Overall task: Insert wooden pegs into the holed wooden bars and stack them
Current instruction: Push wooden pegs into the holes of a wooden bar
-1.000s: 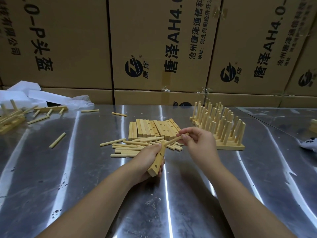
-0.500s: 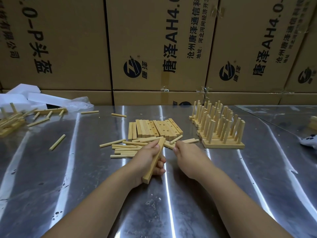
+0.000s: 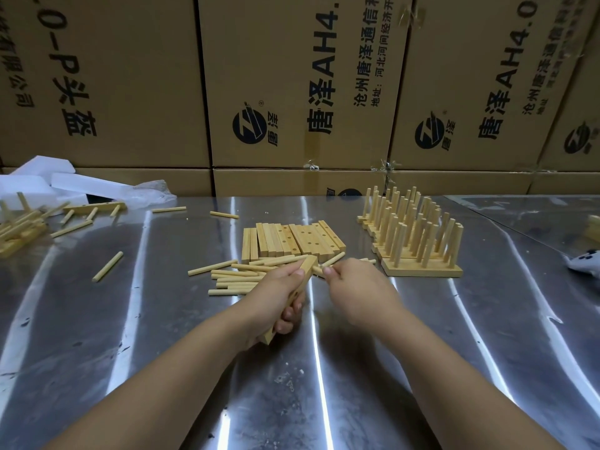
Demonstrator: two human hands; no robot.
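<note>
The left hand (image 3: 279, 287) grips a holed bar (image 3: 307, 269) tilted over the bench (image 3: 130, 319), its holed face turned toward the right hand (image 3: 354, 284), which pinches a peg (image 3: 332, 258), probably ready for insertion. Loose pegs (image 3: 233, 277) and spare bars (image 3: 292, 238) lie just beyond, within reach.

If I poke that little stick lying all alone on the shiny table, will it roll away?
Probably. The peg looks round and the metal table looks smooth, so a sideways poke would likely roll it. It seems to be stiff wood, so it should not bend. Being thin, it is likely light.
</note>
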